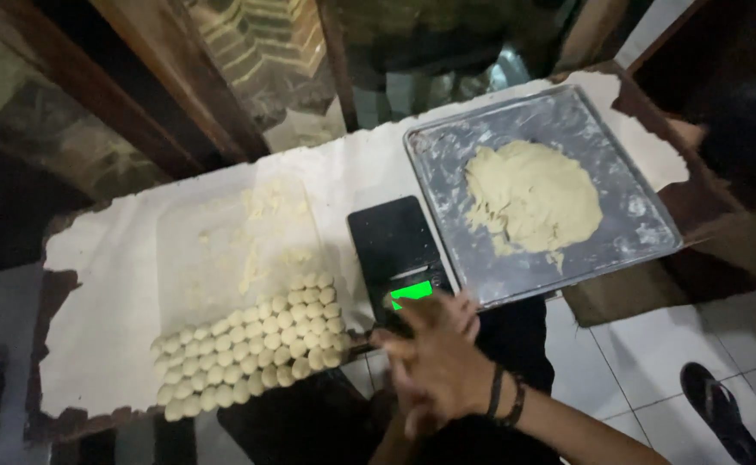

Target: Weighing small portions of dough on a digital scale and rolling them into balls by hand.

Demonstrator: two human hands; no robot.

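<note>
A flat digital kitchen scale is set on the paper-covered table, between the rows of small round dough balls on its left and the rectangular metal tray on its right. A mound of dough is held in the tray. The pressed-together hands are placed just before the scale's near edge.

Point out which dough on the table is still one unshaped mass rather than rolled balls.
The big pale dough lump on the floured metal tray, right of the black scale. The dough balls lie in neat rows to the left.

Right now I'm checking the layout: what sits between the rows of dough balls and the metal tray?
A black scale with a lit green display, seen in the head view, sits between the dough balls and the tray.
</note>
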